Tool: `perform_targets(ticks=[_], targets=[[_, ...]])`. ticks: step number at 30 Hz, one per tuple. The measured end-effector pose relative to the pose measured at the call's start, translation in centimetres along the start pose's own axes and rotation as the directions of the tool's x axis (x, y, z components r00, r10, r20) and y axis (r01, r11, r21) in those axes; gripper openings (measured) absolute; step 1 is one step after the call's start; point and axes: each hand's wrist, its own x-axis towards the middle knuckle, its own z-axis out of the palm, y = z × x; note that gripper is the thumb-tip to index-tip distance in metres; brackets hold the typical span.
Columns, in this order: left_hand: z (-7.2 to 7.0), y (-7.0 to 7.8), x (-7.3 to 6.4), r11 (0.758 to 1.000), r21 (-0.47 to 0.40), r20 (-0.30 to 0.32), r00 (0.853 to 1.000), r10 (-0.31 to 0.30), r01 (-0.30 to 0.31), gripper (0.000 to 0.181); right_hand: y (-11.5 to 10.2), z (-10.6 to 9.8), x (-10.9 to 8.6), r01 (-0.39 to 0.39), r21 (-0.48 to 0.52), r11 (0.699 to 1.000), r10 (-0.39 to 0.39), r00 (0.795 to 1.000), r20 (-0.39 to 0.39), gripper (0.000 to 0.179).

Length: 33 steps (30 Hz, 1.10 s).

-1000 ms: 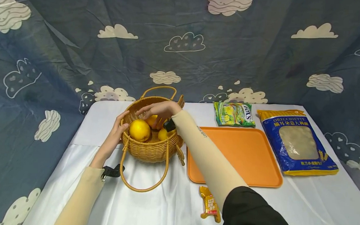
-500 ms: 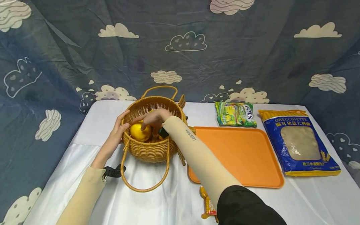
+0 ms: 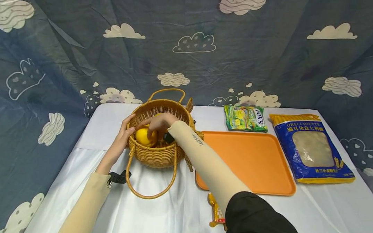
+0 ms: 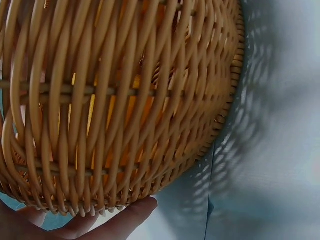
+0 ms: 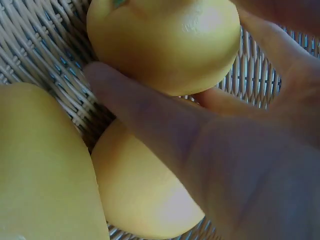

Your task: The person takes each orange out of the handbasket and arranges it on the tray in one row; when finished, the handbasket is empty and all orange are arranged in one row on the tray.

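Note:
A wicker basket (image 3: pixel 154 161) stands at the left of the white table, its front handle hanging down. My left hand (image 3: pixel 119 139) holds its left rim, with the thumb at the edge and fingers along the outer wall; those fingers (image 4: pixel 132 216) touch the weave in the left wrist view. Inside the basket, my right hand (image 3: pixel 159 123) grips a round yellow fruit (image 5: pixel 167 47) with a green spot on top. Below it in the right wrist view lie a second yellow fruit (image 5: pixel 142 187) and a longer-looking one (image 5: pixel 42 165). The right hand partly hides the basket's contents.
Right of the basket lies an orange tray (image 3: pixel 253 164), partly under the right forearm. A green snack bag (image 3: pixel 245 119) lies behind it. A blue-and-yellow pasta bag (image 3: pixel 313 150) is at the far right. One small golden packet (image 3: pixel 217 212) lies in front, partly covered.
My right hand has moved from the back of the basket toward the left-front fruit and closed round it. The left hand stays at the rim.

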Motion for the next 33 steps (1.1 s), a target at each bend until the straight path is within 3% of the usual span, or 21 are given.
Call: perform_targets(ticks=[5,12,14,18,23,28,33], targets=[[0.0,-0.2,0.0,1.0,0.0,0.0,1.0,-0.001,0.001,0.056,0.1,0.0,-0.1,0.024,0.047,0.999,-0.024,1.0,-0.004,0.065],[0.1,0.1,-0.1,1.0,0.023,-0.003,1.0,0.01,-0.01,0.055,0.6,-1.6,-1.8,0.152,-0.143,0.978,-0.151,0.988,0.02,0.048],[0.1,0.2,-0.1,1.0,0.025,-0.004,1.0,0.015,-0.015,0.055,0.8,-2.3,-2.8,0.195,-0.154,0.969,-0.194,0.981,0.021,0.044],[0.0,-0.1,0.0,0.999,0.034,-0.005,1.0,0.021,-0.021,0.055,1.0,-3.5,-5.3,0.285,-0.136,0.949,-0.285,0.958,0.019,0.042],[0.1,-0.1,0.2,0.999,0.036,-0.009,0.999,0.031,-0.031,0.056,1.7,-4.8,-9.1,0.394,-0.134,0.909,-0.4,0.916,-0.015,0.05],[0.2,0.0,0.1,0.999,0.024,-0.002,0.999,0.038,-0.037,0.057,3.9,-6.0,-13.4,0.46,-0.165,0.872,-0.48,0.87,-0.11,0.055],[0.1,-0.1,0.0,0.999,0.015,-0.002,0.999,0.035,-0.035,0.056,7.6,-6.7,-17.2,0.463,-0.145,0.874,-0.485,0.841,-0.238,0.053]])
